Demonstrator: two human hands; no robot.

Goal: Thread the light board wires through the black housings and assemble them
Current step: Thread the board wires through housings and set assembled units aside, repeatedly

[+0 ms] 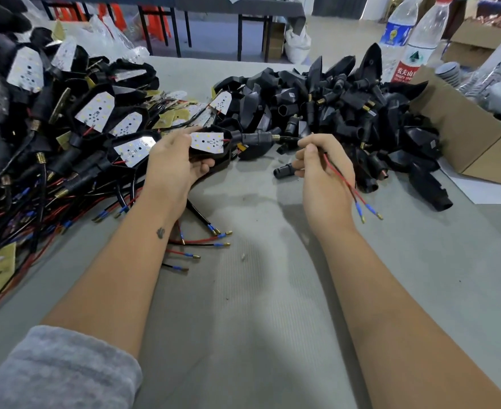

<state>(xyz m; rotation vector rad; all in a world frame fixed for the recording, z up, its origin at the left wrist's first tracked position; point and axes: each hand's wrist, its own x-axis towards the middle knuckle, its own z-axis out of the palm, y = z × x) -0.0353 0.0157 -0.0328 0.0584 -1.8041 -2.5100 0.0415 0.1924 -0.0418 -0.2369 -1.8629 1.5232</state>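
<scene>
A grey ribbed desk stands in a workroom with more tables and cardboard boxes behind; two clear bottles stand at its far right, the nearer one's red label bearing Chinese characters. An open cardboard box borders a heap of black housings, and finished pieces are piled on the left. The left hand grips a housing with its light board, while the right hand pinches the red and black wires coming out of its stem.
</scene>
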